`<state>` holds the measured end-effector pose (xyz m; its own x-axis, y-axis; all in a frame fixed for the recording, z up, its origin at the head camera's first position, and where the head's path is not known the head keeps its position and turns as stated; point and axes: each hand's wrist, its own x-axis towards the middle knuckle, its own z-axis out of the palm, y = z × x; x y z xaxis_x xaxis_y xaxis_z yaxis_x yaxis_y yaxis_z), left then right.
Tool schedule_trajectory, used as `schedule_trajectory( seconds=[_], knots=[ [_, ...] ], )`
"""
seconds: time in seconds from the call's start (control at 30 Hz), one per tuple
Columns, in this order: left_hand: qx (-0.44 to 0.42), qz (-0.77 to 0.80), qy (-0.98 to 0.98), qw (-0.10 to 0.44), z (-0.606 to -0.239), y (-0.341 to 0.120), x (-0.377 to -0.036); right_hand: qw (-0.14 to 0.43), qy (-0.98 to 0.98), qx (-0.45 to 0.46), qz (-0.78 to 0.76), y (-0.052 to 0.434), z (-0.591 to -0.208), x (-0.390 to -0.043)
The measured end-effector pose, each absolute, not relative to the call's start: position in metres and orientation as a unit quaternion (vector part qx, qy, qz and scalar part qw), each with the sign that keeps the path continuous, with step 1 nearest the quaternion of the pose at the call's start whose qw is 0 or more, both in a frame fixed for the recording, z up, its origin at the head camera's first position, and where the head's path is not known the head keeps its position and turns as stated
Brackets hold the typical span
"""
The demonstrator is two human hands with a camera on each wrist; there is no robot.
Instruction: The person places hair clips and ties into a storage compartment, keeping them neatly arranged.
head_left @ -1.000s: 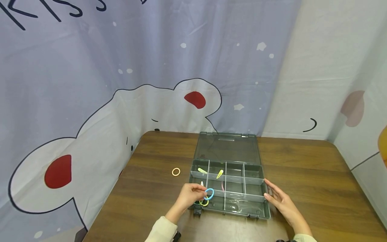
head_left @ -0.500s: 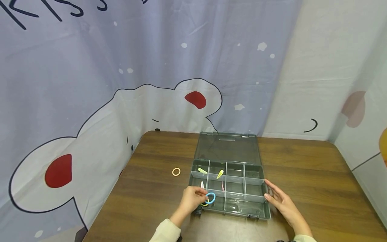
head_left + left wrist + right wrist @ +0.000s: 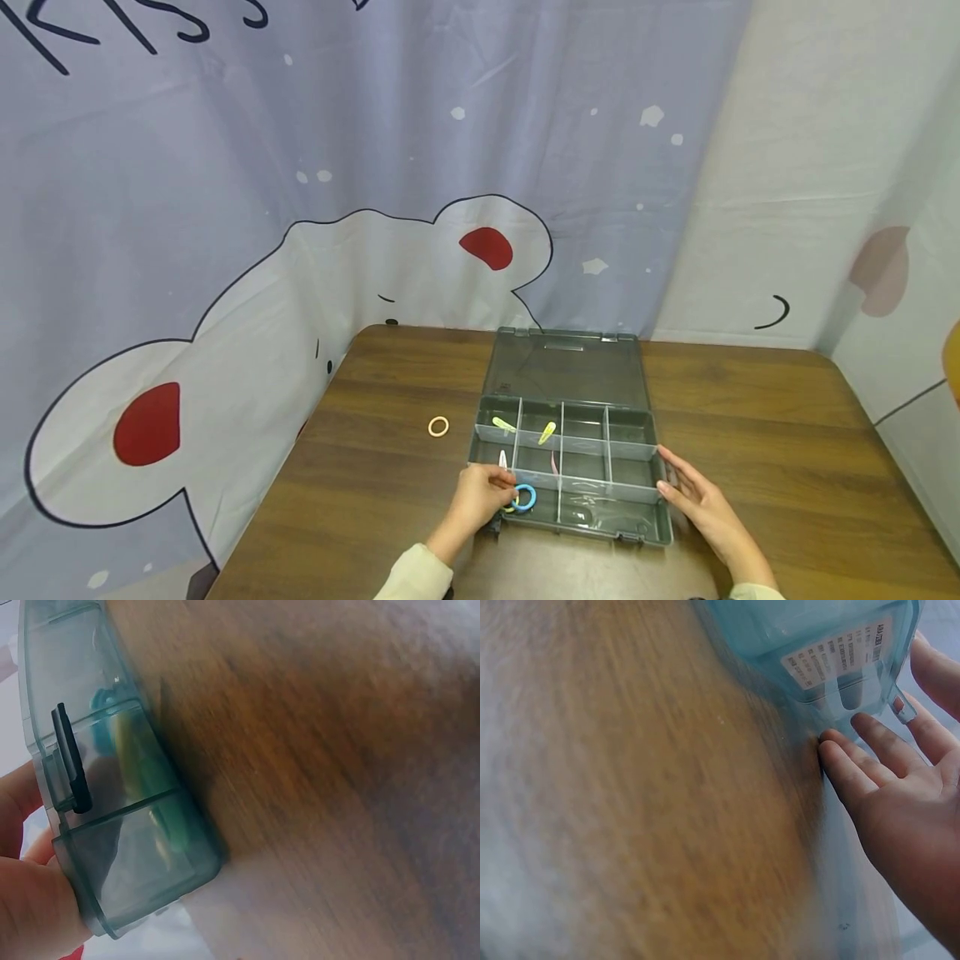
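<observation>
My left hand (image 3: 480,492) is over the front-left compartment of a grey see-through divided box (image 3: 615,533), pinching a blue hair tie (image 3: 525,498) by its left edge. A yellow hair tie (image 3: 510,508) shows partly below it, half hidden by my fingers. In the left wrist view, the blue hair tie (image 3: 103,716) shows through the box's clear wall. My right hand (image 3: 701,504) rests against the box's right side with fingers extended; the right wrist view shows the fingertips (image 3: 864,721) by the labelled end wall.
Two yellow-green hair clips (image 3: 547,432) lie in back compartments. A white clip (image 3: 502,458) and a pink clip (image 3: 554,462) are in the middle row. The box's lid (image 3: 566,367) lies folded back. A pale yellow ring (image 3: 438,427) sits on the wooden table (image 3: 360,483) to the left.
My left hand has lowered the blue hair tie into the front-left compartment, moving slightly right and toward me. The right hand has stayed at the box's side.
</observation>
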<state>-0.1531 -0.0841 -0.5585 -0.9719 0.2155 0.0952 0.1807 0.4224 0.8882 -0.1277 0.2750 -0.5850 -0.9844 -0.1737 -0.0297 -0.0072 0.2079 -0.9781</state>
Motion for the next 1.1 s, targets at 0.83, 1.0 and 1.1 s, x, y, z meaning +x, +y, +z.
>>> schedule_trajectory(
  seconds=[0.83,1.0,1.1],
  knots=[
    [0.046,0.640,0.765,0.049,-0.518,-0.127,-0.173,0.059,0.767,-0.061,-0.636,0.276,-0.585,-0.130],
    [0.004,0.667,0.744,0.025,-0.532,-0.147,-0.189,0.059,0.770,-0.056,-0.633,0.275,-0.584,-0.129],
    [-0.014,0.673,0.739,0.009,-0.534,-0.158,-0.198,0.062,0.773,-0.051,-0.630,0.275,-0.584,-0.128]
  ],
)
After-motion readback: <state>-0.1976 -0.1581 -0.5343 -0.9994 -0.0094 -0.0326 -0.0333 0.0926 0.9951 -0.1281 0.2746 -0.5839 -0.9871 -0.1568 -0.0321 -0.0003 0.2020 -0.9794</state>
